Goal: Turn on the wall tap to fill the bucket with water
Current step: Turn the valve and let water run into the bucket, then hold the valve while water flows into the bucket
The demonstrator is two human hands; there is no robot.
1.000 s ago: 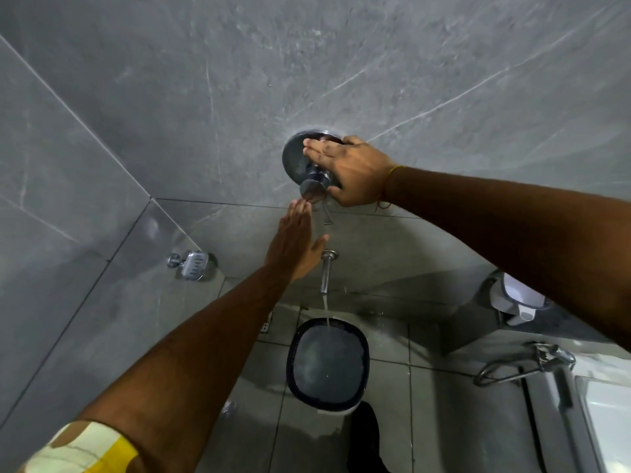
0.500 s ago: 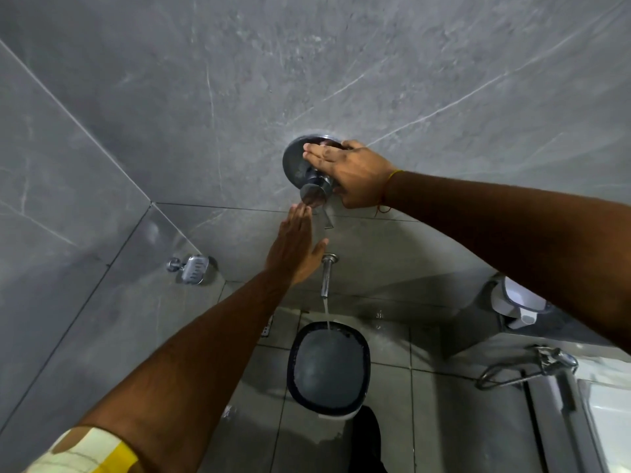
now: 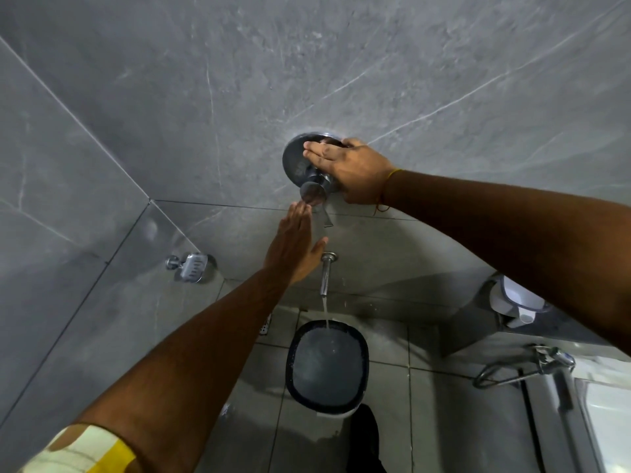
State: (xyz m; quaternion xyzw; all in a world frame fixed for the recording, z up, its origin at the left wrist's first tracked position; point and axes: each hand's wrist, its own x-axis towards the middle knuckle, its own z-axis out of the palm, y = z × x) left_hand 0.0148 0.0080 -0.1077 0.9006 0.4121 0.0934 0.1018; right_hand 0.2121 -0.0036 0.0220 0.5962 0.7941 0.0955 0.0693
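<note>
A round chrome tap control [image 3: 297, 162] is set in the grey tiled wall, with a knob [image 3: 312, 192] sticking out below its middle. My right hand [image 3: 351, 172] lies over the control's right side, fingers across the plate; what it grips is hidden. My left hand [image 3: 296, 247] rests flat against the wall just below the knob, fingers straight and holding nothing. Under it a chrome spout [image 3: 326, 274] pours a thin stream of water into the dark-rimmed bucket [image 3: 362, 367] on the floor, which holds water.
A chrome soap dish [image 3: 191, 266] is fixed to the left wall. At right are a white object [image 3: 519, 302] on a ledge, a chrome hose and spray fitting [image 3: 532, 367] and a white fixture [image 3: 607, 421]. The floor is wet grey tile.
The stream from the spout looks a little stronger. Both hands stay in nearly the same places on the wall and the control.
</note>
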